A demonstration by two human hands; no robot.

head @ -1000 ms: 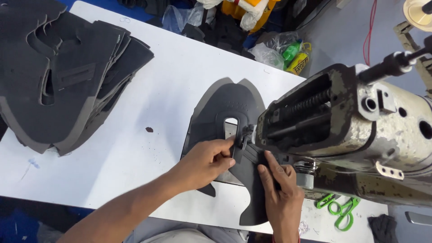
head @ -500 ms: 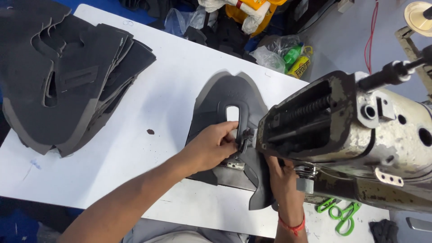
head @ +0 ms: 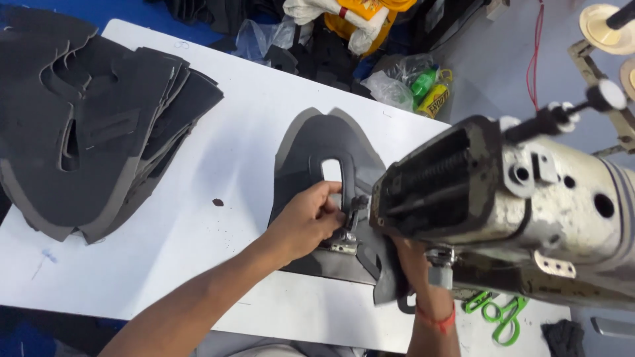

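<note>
under machine head [head: 503, 198]: left hand [head: 305, 221] pinches grey cut piece [head: 317, 158]; right hand [head: 413, 254] hidden, grip unclear.

Bright, even light falls from overhead; the white bench [head: 218, 158] left of the hands shows only soft, faint shadows. The pale sewing machine [head: 529, 205] above the right hand gleams mildly. Slight motion blur softens the forearms; the edges bend a little.
</note>
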